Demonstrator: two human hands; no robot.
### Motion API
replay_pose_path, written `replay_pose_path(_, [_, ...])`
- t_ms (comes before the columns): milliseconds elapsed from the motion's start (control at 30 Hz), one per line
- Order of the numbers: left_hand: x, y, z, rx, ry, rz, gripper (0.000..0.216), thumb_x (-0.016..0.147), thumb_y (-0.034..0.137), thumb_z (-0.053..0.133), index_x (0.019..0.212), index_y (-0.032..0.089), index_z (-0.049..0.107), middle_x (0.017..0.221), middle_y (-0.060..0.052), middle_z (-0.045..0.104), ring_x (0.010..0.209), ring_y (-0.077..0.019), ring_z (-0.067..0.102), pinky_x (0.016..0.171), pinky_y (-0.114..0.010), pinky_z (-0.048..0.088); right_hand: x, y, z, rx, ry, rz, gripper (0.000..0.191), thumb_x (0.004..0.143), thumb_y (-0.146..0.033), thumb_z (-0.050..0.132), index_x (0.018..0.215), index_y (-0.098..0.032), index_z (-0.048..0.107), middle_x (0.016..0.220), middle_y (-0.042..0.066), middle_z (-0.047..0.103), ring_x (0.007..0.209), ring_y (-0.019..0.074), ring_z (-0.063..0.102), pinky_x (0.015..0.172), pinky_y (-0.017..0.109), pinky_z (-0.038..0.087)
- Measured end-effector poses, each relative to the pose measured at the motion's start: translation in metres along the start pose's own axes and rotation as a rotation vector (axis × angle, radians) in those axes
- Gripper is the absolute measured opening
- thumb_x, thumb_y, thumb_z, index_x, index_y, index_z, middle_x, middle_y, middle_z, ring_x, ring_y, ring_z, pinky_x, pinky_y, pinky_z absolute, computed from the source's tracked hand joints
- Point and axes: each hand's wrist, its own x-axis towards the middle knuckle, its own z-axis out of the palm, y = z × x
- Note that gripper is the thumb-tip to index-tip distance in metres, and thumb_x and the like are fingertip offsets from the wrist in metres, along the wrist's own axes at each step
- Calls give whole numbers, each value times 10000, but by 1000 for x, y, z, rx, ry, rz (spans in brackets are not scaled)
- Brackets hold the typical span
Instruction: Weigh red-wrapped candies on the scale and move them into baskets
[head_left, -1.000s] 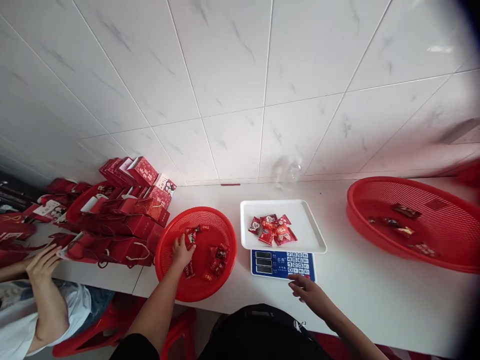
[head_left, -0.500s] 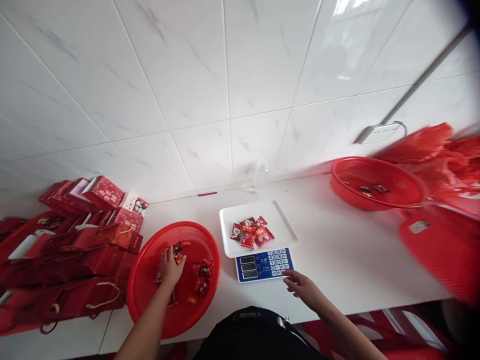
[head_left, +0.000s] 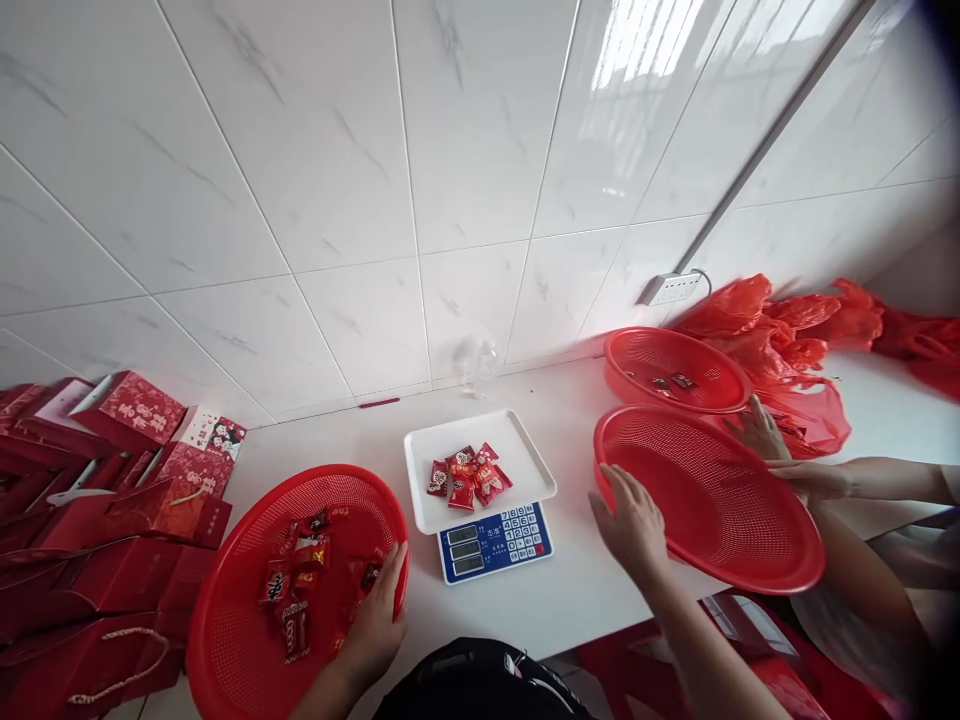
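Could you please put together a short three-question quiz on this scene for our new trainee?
1. Multiple choice: what lies on the white tray?
A) folded boxes
B) red wrapped packets
C) plastic bags

2. True or false: the person's left and right hands are both at the same basket.

3. Fill in the blank: on the scale, as the picture shows it, the keypad is to the ____ of the display windows.

Key
1. B.
2. False: the left hand is at the rim of the left basket, while the right hand is at the rim of the front right basket.
3. Right.
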Motion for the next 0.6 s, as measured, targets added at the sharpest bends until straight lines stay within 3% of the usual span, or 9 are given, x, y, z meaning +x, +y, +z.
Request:
replay_pose_path(100, [-11,-5,-6,-1,-61,-7,859,586,-15,391,1409,184,249,1478,-12,240,1363,-149,173,1122,-305,125,24,30,14,-132,-185,268,583,831,-431,342,1336,-141,344,1384,176,380,1295,337,296,973,566,289])
replay_pose_path(233, [-21,-6,-11,-6,-105,-40,869,562,-14,389,1402,179,272,1452,-8,304,1351,-148,218,1122,-311,127,29,47,41,-68,-438,249,510,842,-367,353,1288,-130,421,1234,185,543,1155,326,489,905,498,385])
replay_pose_path(333, [-22,-6,-13,-19,-110,-85,788,617,40,421,1387,168,310,1431,-24,344,1341,-161,251,1120,-326,152,31,41,53,-46,-454,172,450,845,-317,370,1272,-199,451,1196,141,583,1113,287,537,884,425,419])
replay_pose_path(433, [-21,-9,-13,-31,-83,-107,685,676,126,459,1355,164,375,1397,-44,402,1316,-185,310,1110,-348,198,40,30,57,-41,-482,130,462,860,-308,351,1296,-177,428,1250,150,545,1137,285,520,893,408,418])
replay_pose_path(500, [-20,-11,-13,-34,-55,-106,636,705,180,475,1337,158,404,1380,-59,426,1301,-201,340,1101,-362,222,47,18,57,-65,-469,109,495,866,-319,340,1334,-161,379,1309,157,490,1198,303,460,931,446,384])
replay_pose_path(600, [-19,-12,-13,-44,-39,-98,605,727,225,484,1325,154,421,1372,-70,436,1290,-211,359,1091,-366,245,45,-14,60,-129,-345,-5,570,869,-379,339,1388,-151,284,1420,164,337,1317,321,269,1017,502,264])
